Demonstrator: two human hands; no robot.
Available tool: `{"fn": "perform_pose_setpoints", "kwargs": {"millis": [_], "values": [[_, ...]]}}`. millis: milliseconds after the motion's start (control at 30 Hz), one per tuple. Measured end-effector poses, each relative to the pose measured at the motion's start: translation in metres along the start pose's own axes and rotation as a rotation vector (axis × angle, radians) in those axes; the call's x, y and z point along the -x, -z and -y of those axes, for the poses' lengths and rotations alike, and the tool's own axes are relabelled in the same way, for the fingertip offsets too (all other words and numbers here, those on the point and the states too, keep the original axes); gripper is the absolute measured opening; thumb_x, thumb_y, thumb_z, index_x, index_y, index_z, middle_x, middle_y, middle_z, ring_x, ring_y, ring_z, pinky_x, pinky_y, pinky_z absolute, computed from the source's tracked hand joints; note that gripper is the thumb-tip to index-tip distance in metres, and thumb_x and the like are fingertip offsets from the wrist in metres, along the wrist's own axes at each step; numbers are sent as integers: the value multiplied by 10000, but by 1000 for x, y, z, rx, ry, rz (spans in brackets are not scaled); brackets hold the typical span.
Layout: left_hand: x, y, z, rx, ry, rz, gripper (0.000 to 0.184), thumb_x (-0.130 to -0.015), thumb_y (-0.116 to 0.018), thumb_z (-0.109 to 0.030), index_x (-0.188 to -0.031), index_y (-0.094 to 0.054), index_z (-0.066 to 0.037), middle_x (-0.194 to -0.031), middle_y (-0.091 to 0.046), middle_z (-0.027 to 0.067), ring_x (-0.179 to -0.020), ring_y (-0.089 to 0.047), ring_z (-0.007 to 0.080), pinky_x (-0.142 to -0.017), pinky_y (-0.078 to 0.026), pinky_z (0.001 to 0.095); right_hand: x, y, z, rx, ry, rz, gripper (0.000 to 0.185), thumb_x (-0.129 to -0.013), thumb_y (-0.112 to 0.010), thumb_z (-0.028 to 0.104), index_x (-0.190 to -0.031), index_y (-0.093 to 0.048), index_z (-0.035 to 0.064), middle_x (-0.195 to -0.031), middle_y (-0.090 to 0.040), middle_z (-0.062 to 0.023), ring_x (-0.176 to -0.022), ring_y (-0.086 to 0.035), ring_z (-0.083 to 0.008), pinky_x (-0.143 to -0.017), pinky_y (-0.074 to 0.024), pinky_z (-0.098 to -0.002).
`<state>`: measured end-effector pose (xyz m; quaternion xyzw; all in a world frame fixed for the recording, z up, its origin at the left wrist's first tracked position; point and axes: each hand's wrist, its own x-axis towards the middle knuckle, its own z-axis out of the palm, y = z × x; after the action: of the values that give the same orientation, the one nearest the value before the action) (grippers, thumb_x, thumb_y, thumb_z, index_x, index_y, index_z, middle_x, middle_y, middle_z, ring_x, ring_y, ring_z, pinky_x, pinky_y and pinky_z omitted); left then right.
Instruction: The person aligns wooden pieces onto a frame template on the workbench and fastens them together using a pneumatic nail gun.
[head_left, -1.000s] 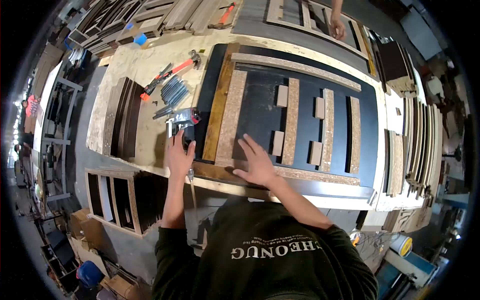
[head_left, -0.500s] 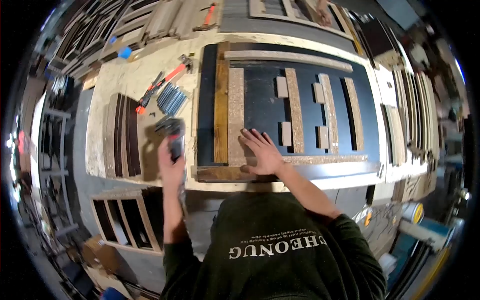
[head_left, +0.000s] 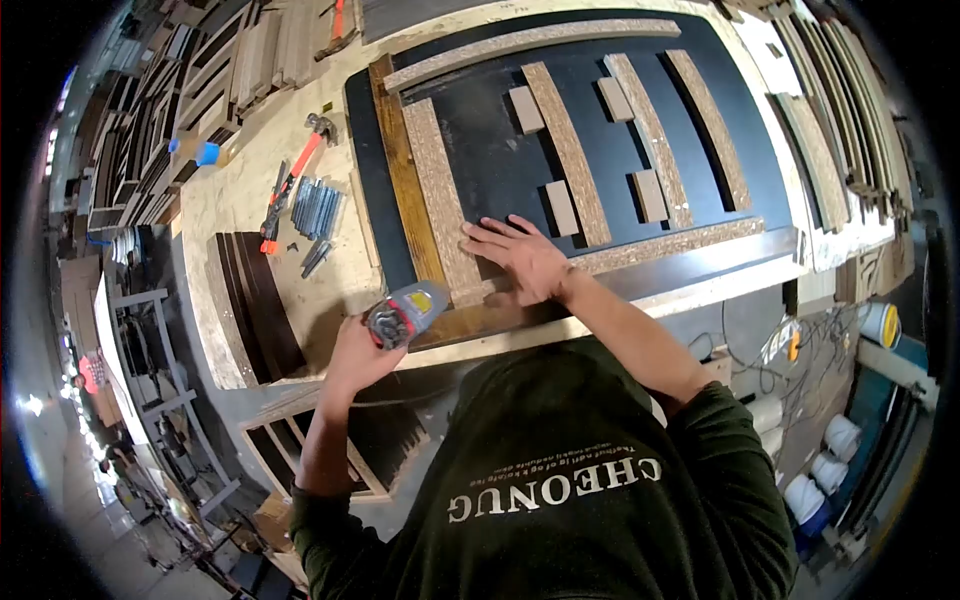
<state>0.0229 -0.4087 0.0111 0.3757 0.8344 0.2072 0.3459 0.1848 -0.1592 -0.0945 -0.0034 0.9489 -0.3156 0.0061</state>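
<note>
My left hand (head_left: 362, 358) is wrapped round a grey and red nail gun (head_left: 408, 312), whose nose is at the lower left corner of the wooden frame. Spread fingers of my right hand (head_left: 525, 262) rest on the corner where a vertical chipboard strip (head_left: 436, 185) meets the bottom chipboard strip (head_left: 665, 246). A brown wooden bar (head_left: 402, 165) runs along the strip's left side. More strips (head_left: 568, 155) and small blocks (head_left: 561, 208) lie on the black panel (head_left: 480, 140).
Left of the panel lie a hammer (head_left: 300, 170), a pile of metal staple strips (head_left: 317, 208) and a stack of dark boards (head_left: 255, 310). A blue cup (head_left: 207, 154) stands farther back. Stacked strips (head_left: 815, 165) lie at the right. Slatted frames (head_left: 330, 450) stand below the table edge.
My left hand has picked up the nail gun and brought it right to the frame's corner. My right hand stays on the corner strips. The whole view has shifted and tilted.
</note>
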Motion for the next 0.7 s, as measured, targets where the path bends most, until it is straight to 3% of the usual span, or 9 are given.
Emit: {"fn": "perform_pose_setpoints", "kwargs": {"millis": [133, 333, 700], "values": [[-15, -5, -34, -208, 144, -26, 457, -633, -755, -333, -967, -670, -33, -906, -667, 204, -890, -625, 378, -822, -503, 421, 2, -3, 1, -13, -12, -50, 906, -643, -748, 425, -1415, -363, 150, -1520, -283, -42, -1378, -301, -274, -1140, -194, -493], [-22, -15, -13, -325, 160, -52, 592, -602, -774, -374, -1042, -642, -2, -1021, -635, 237, -1002, -589, 380, -902, -473, 413, 3, -6, 1, -20, -23, -70, 902, -643, -741, 452, -1409, -373, 151, -1518, -287, -39, -1381, -297, -265, -1141, -190, -486], [-27, -11, -18, -347, 219, 38, 627, -606, -776, -381, -1077, -619, 1, -1023, -631, 236, -1002, -586, 378, -907, -468, 413, 2, -6, 0, 15, -28, -30, 908, -672, -720, 487, -1430, -341, 160, -1528, -263, -33, -1395, -271, -251, -1154, -152, -469]]}}
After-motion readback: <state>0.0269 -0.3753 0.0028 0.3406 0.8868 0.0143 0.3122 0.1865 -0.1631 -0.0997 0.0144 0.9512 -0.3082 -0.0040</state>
